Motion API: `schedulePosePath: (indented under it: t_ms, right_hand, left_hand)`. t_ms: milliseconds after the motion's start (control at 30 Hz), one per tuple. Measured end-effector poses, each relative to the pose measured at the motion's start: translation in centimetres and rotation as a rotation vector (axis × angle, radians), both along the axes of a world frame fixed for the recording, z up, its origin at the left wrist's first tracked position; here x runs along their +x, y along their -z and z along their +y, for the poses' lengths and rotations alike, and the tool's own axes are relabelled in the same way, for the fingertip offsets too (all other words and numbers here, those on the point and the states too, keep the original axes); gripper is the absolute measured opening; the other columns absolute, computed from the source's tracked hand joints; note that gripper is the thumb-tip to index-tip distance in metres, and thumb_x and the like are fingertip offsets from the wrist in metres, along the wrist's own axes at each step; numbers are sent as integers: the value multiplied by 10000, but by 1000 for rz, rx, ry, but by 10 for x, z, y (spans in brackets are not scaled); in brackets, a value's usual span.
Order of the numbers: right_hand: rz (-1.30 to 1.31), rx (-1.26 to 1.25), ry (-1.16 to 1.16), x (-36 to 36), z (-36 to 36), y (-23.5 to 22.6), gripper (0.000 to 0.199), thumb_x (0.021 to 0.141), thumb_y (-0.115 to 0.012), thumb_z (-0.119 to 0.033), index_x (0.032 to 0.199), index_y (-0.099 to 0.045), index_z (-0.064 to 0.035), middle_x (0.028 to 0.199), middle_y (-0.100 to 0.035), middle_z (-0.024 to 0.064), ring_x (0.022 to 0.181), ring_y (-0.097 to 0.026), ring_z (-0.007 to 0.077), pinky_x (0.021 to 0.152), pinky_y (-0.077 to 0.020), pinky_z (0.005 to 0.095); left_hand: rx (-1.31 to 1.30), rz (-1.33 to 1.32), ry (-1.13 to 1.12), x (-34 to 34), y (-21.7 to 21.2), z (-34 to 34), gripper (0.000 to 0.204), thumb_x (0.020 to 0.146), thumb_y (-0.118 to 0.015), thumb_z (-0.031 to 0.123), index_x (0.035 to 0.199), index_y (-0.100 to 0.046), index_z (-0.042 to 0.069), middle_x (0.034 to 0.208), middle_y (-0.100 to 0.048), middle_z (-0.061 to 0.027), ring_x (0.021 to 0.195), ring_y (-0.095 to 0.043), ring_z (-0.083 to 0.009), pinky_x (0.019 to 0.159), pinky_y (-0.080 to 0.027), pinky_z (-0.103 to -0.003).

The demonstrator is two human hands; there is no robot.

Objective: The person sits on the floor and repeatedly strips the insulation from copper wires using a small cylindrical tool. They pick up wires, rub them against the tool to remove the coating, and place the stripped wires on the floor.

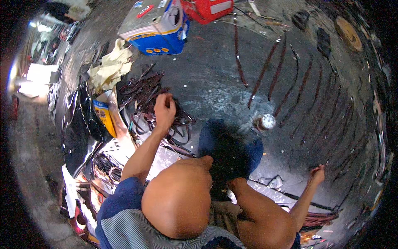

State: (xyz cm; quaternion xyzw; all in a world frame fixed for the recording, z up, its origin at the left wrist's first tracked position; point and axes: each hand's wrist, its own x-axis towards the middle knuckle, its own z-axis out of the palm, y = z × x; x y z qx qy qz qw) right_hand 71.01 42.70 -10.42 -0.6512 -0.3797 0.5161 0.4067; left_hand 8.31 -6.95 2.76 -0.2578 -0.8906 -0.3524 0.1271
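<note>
floor [215, 83]: dark, wet concrete; light: bright daylight far left [35, 79]

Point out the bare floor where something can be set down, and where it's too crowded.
Free: the dark floor between the tangled strap pile under the left hand and the laid-out strips. Crowded: the left side, with strap pile, yellow cloth and blue box; strips also lie by the right hand.
</note>
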Motion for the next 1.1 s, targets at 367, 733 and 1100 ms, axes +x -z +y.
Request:
schedulePosePath:
  t_ms: [367, 733, 1100]
  right_hand:
    - [-81, -123, -473, -204, -140, -64, 169, 950, -680, -199, 1075, -637, -93, 886, -690, 26, 680, -621, 94, 569, -513, 252]
    - [-296, 297, -960, -290, -146, -95, 465, 817, -780, -119, 1238, -588, -72, 1044, -658, 49, 927, -635, 170, 786, -532, 319]
    - [-450, 611, -1030, -353, -179, -118, 620, 678, -865, -131, 1228, -594, -40, 1151, -587, 120, 1104, -599, 269, 941, -487, 366]
  left_hand:
    - [-752, -294, -384, -135, 30, -16, 396, 776, -759, 298, 1053, -690, 23, 1100, -685, -194, 1006, -672, -399, 872, -552, -473]
    - [-176, -245, -198, -105, 36, -56, 271, 816, -739, 214, 1014, -762, 30, 989, -725, -213, 916, -697, -385, 854, -535, -415]
    - [-246, -468, 103, -79, 13, -50, 296, 808, -766, 186, 1073, -760, 54, 1021, -721, -209, 909, -703, -283, 837, -521, -361]
